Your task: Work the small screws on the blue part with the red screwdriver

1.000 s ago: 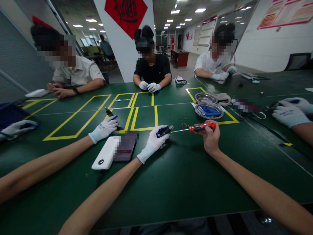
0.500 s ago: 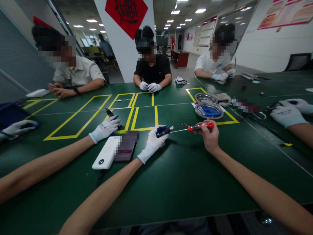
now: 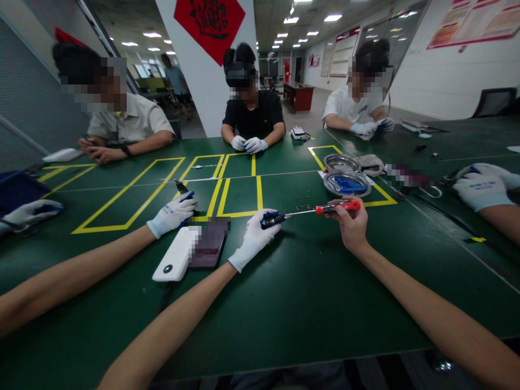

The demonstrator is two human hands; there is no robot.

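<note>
My left hand [image 3: 252, 237], in a white glove, is closed around a small dark blue-and-black part [image 3: 271, 218] just above the green table [image 3: 292, 292]. My bare right hand [image 3: 350, 223] grips the red handle of a thin screwdriver [image 3: 337, 206]. The screwdriver lies nearly level, and its metal tip meets the part in my left hand. Several tiny screws [image 3: 304, 205] are scattered on the table just behind the shaft.
A co-worker's gloved hand [image 3: 173, 213] holds a small tool by a white power bank [image 3: 174, 262] and a dark phone [image 3: 208, 245]. Two metal dishes [image 3: 346, 184] stand at the back right. Other people sit around the table, and another gloved hand [image 3: 479, 189] rests at the right.
The screwdriver has tilted up slightly and its tip has moved into the part in my left hand. Both of my hands stayed almost in place.
</note>
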